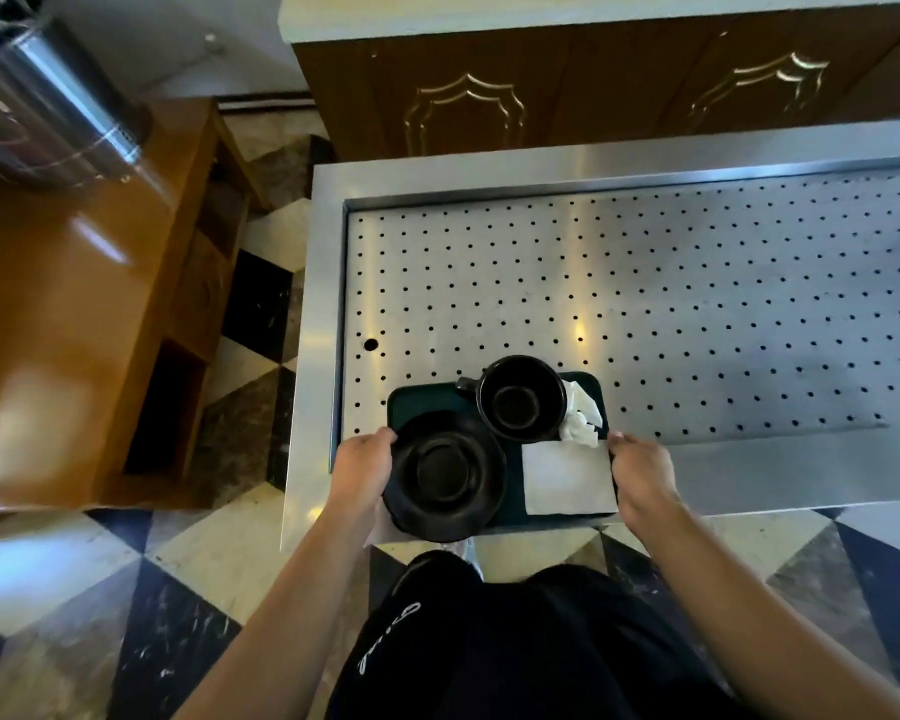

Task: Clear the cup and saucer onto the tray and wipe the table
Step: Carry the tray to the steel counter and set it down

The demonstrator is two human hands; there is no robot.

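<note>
Beyond my hands the perforated steel counter [645,304] lies bare, open room ahead and off to my right. Between my hands the tray [422,400] is crowded: saucer [445,475] by my left hand [362,467], cup [521,398] behind it, napkins [567,483] against my right hand [640,472].

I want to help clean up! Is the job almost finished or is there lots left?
Nearly there. The cup and saucer already sit on the tray, beside a flat napkin and a crumpled one. The left hand and right hand grip the tray's ends over the steel counter. Whether any wiping happened, the picture doesn't show.
</note>
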